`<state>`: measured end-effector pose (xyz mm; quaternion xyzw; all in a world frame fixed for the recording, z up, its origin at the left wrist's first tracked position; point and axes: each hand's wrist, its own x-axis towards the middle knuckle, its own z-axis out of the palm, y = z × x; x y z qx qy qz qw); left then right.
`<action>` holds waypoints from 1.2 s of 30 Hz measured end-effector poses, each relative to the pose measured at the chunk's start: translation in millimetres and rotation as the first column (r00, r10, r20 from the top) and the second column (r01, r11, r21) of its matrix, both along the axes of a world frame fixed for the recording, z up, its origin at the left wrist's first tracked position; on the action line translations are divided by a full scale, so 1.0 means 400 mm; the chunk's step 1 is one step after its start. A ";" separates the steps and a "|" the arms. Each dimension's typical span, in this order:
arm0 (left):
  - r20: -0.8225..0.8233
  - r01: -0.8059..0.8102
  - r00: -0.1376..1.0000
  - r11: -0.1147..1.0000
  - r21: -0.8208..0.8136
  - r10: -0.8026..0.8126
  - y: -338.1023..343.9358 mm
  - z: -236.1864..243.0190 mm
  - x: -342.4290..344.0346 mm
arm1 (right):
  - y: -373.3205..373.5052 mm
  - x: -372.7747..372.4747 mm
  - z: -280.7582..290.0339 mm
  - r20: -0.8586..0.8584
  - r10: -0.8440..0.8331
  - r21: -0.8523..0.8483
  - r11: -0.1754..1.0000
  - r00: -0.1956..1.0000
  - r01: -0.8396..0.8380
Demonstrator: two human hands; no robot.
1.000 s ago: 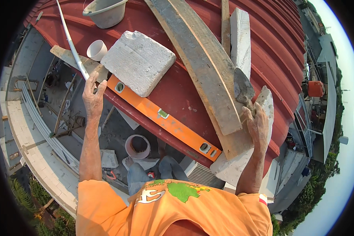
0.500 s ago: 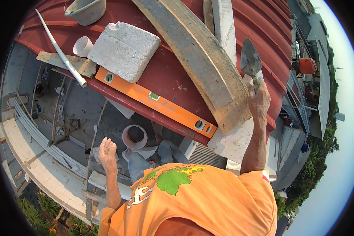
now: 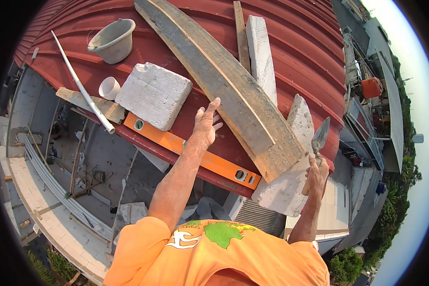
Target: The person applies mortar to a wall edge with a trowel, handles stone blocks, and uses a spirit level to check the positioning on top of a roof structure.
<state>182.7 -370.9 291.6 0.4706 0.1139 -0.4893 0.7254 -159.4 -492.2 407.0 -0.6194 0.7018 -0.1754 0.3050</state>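
Observation:
My left hand (image 3: 206, 121) reaches over the orange spirit level (image 3: 231, 169), its fingers apart and empty, just left of two long weathered planks (image 3: 214, 81) laid lengthwise. My right hand (image 3: 315, 176) grips the handle of a trowel (image 3: 321, 136), with the mortar-smudged blade pointing up beside a broken pale slab (image 3: 302, 119) under the planks' near end. A rough white block (image 3: 152, 95) rests beside the far end of the level, partly over it. The middle of the level is hidden behind my left arm.
The red ribbed roof (image 3: 295, 52) holds a grey bucket (image 3: 112, 43), white cup (image 3: 108, 88), white pipe (image 3: 81, 81), short board (image 3: 71, 96), thin batten (image 3: 241, 38) and long white strip (image 3: 261, 62). Its edge drops to a concrete level (image 3: 95, 152) with pipes and poles.
My left hand left the pipe area, dropped low, then rose rightward to over the level. My right hand with the trowel rose, then moved lower and rightward. The view has shifted.

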 end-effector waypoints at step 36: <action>0.188 0.042 0.982 0.989 -0.142 -0.014 0.170 -0.049 -0.072 | 0.047 -0.037 -0.063 -0.737 0.050 -0.406 0.764 0.673 -0.502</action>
